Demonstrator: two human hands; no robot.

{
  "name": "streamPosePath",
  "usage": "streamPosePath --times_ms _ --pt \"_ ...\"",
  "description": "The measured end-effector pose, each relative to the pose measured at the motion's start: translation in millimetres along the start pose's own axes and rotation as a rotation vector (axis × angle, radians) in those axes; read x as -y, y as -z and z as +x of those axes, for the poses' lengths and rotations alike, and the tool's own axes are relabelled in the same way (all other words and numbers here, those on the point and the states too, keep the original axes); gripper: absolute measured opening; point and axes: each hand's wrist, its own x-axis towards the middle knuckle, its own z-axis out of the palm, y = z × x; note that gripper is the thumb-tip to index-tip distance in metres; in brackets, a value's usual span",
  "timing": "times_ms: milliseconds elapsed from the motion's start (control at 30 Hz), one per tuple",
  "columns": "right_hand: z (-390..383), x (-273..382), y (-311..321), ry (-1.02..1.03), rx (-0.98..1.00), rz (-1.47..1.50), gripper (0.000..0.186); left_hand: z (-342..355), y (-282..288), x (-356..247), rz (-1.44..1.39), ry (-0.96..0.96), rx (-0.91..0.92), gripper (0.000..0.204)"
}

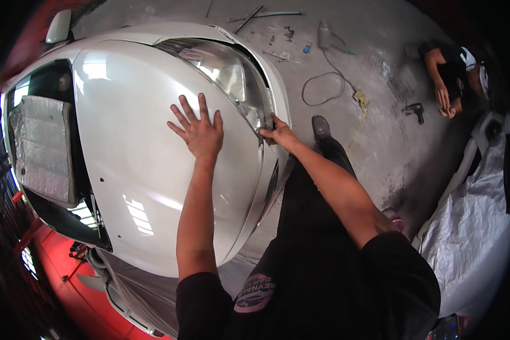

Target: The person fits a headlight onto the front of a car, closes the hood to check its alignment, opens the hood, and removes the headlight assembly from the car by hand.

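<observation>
So the left hand (pixel 202 137) is on the white hood (pixel 136 119), palm down, fingers fanned out wide, not gripping anything. The right hand (pixel 281 136) is over at the narrow near corner of the headlight (pixel 229 73), right where it meets the bumper (pixel 281 93). Thumb's on one side, a finger reaches up along the other, but I honestly can't tell if they're actually pinching the edge or just resting on it.

The headlight itself sits in the front corner of the car, between hood and bumper, with a dark gap running along its bumper side. Further back there's a silver sunshade (pixel 42 150) in the windshield area, plus a white side mirror (pixel 59 26) way up top left.

Out on the grey concrete floor (pixel 379 164), past the bumper, there's a yellow cord (pixel 361 101) bunched up, a black power tool (pixel 416 111), and a small blue thing (pixel 307 49) too tiny to make out. Another person (pixel 464 62) in dark clothes is over at the right, hands close together, with a crinkly silver sheet (pixel 464 226) below them in view.
</observation>
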Motion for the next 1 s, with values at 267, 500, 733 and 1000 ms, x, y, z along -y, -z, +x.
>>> streamPosePath --times_ms 267,500,733,1000 --pt "6 -2 4 0.012 0.016 -0.039 0.107 0 10 -5 -0.098 0.022 -0.005 0.063" --pt "-4 15 -1 -0.031 -0.024 0.014 0.086 -100 44 -51 -0.694 0.295 -0.117 0.051" --pt "-4 24 12 -0.09 0.072 -0.06 0.102 -319 35 -134 -1.068 0.95 0.368 0.042" --pt "-12 24 3 -0.095 0.046 -0.104 0.087 -433 6 -121 -1.454 1.718 0.493 0.053"
